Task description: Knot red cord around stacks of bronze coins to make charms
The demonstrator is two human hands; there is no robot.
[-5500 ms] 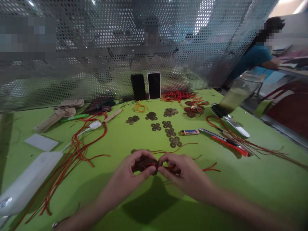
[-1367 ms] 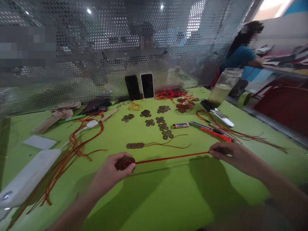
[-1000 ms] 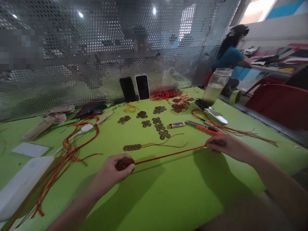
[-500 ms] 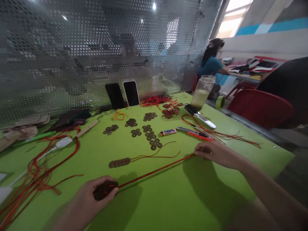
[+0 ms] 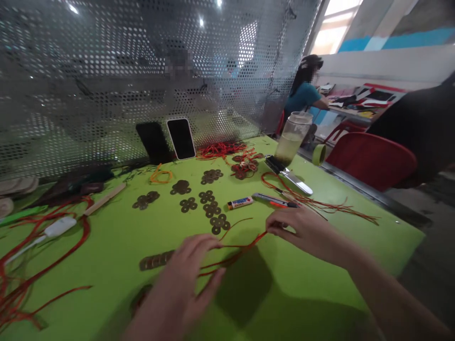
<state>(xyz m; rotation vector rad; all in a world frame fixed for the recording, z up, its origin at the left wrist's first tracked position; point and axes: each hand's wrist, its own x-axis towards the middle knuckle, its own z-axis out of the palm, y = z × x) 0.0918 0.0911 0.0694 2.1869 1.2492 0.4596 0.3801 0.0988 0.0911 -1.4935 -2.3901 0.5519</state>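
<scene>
My right hand (image 5: pixel 293 225) pinches the ends of red cords (image 5: pixel 245 251) above the green table. My left hand (image 5: pixel 192 270) is spread over the cords, its thumb and fingers apart, and nothing shows gripped in it. A dark coin bundle (image 5: pixel 140 299) lies partly hidden beside my left wrist. Just behind my left hand is an overlapping row of coins (image 5: pixel 155 260) with thin cord. Further back, several coin clusters (image 5: pixel 212 208) lie flat.
A lighter (image 5: pixel 240 203), a utility knife (image 5: pixel 273 199) and a folded razor (image 5: pixel 295 181) lie beyond my right hand. Behind them stands a jar (image 5: pixel 292 138). Two phones lean at the mesh wall, one white-edged (image 5: pixel 181 138). Red cords (image 5: pixel 80 241) spread left. A person (image 5: pixel 305 90) sits farther off.
My left hand has let go of the coin bundle and moved right, opening over the cords. The cords, taut before, now hang slack. My right hand still holds their ends. The view has shifted slightly.
</scene>
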